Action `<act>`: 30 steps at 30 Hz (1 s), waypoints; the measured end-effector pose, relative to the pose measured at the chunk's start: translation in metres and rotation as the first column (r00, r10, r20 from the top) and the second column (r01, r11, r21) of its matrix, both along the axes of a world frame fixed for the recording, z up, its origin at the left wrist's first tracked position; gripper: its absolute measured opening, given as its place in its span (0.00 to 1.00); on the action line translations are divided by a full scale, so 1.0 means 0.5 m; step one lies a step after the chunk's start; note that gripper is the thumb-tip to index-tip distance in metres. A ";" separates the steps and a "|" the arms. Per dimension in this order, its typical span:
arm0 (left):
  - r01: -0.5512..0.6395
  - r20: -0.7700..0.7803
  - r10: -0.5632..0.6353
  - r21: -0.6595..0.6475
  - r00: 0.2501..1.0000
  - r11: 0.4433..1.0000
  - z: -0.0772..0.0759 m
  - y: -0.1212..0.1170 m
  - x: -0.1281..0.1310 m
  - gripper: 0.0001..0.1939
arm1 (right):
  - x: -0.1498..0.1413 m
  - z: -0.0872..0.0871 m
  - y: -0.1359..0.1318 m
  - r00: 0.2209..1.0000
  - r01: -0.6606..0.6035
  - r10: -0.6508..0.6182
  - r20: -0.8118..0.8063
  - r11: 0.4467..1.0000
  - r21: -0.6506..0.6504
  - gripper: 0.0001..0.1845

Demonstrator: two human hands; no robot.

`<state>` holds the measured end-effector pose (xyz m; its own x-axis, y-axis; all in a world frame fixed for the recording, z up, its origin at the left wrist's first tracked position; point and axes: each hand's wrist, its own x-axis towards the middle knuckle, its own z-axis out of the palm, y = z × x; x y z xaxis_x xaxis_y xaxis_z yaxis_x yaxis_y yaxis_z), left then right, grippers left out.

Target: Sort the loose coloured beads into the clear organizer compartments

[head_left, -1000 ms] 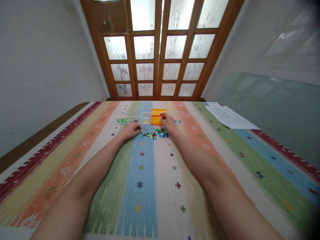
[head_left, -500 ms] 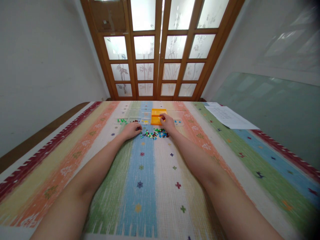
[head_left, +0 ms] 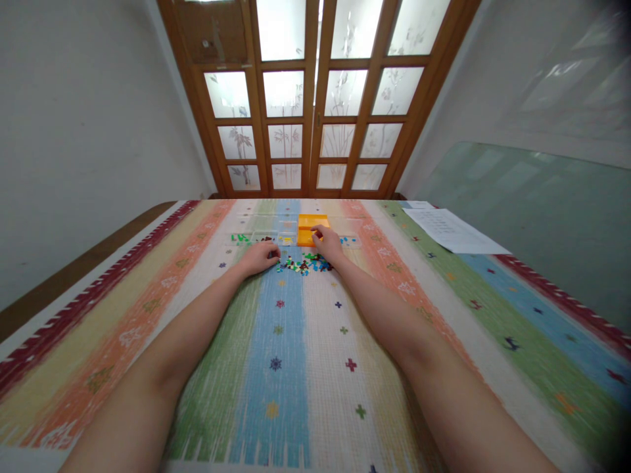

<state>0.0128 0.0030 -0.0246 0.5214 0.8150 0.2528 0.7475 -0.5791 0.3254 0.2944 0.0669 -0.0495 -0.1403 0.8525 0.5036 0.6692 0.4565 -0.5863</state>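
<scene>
A heap of small coloured pieces [head_left: 304, 265] lies far out on the striped tablecloth [head_left: 290, 368]. Behind it stands a clear compartment box [head_left: 269, 234] holding green, dark and yellow bits, with an orange tray [head_left: 308, 226] at its right. My left hand [head_left: 258, 255] rests curled at the heap's left edge, fingers pinched on something too small to make out. At the front edge of the orange tray, just above the heap, my right hand [head_left: 327, 242] has its fingers bent and close together; whether it holds a piece I cannot see.
A white printed sheet [head_left: 452, 230] lies at the far right on the cloth. A glass pane [head_left: 532, 217] leans along the right side. Wooden glazed doors [head_left: 315, 98] stand behind the table. The table's left edge shows brown wood [head_left: 73, 269].
My right hand has drawn back slightly, from over the orange tray toward the heap. My left hand has stayed in place.
</scene>
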 end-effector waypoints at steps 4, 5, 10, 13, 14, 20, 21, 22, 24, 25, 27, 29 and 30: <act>-0.006 0.002 0.006 0.023 1.000 1.000 -0.001 0.000 0.003 0.05 | -0.005 0.008 -0.009 0.999 -0.014 0.013 0.047 1.000 0.023 0.14; -0.018 0.001 0.018 0.026 1.000 0.999 -0.001 -0.001 0.004 0.05 | -0.008 0.010 -0.012 0.997 -0.029 0.026 0.067 0.999 0.037 0.14; -0.127 -0.012 0.127 0.039 0.992 0.991 -0.004 -0.001 0.006 0.05 | -0.033 0.025 -0.038 0.960 -0.213 0.192 0.203 0.973 0.090 0.09; -0.154 -0.018 0.155 0.041 0.988 0.987 -0.008 0.003 0.000 0.05 | -0.054 0.030 -0.058 0.900 -0.365 0.324 0.291 0.926 0.099 0.08; -0.164 -0.019 0.165 0.039 0.986 0.986 -0.009 0.005 -0.002 0.05 | -0.062 0.031 -0.065 0.876 -0.415 0.367 0.313 0.904 0.101 0.09; -0.221 -0.002 0.221 0.026 0.975 0.975 -0.011 0.010 -0.017 0.07 | -0.100 0.025 -0.096 0.712 -0.634 0.560 0.424 0.772 0.046 0.16; -0.222 0.000 0.222 0.024 0.975 0.975 -0.011 0.010 -0.018 0.07 | -0.103 0.024 -0.098 0.699 -0.643 0.568 0.435 0.765 0.033 0.16; -0.221 0.002 0.221 0.022 0.975 0.975 -0.011 0.010 -0.019 0.08 | -0.105 0.024 -0.100 0.692 -0.646 0.572 0.441 0.763 0.022 0.17; -0.212 0.008 0.212 0.023 0.977 0.977 -0.011 0.011 -0.020 0.08 | -0.106 0.025 -0.103 0.689 -0.643 0.577 0.438 0.766 0.004 0.18; -0.205 0.011 0.204 0.024 0.979 0.979 -0.012 0.012 -0.020 0.08 | -0.106 0.025 -0.104 0.693 -0.639 0.576 0.433 0.769 -0.002 0.18; -0.186 0.017 0.186 0.028 0.982 0.982 -0.014 0.013 -0.022 0.09 | -0.106 0.026 -0.104 0.699 -0.630 0.572 0.429 0.776 -0.007 0.18; -0.165 0.025 0.164 0.032 0.986 0.986 -0.015 0.014 -0.024 0.09 | -0.107 0.023 -0.104 0.704 -0.620 0.560 0.436 0.785 -0.007 0.18; -0.156 0.028 0.155 0.032 0.987 0.987 -0.016 0.014 -0.025 0.09 | -0.106 0.021 -0.102 0.711 -0.612 0.551 0.437 0.791 -0.003 0.18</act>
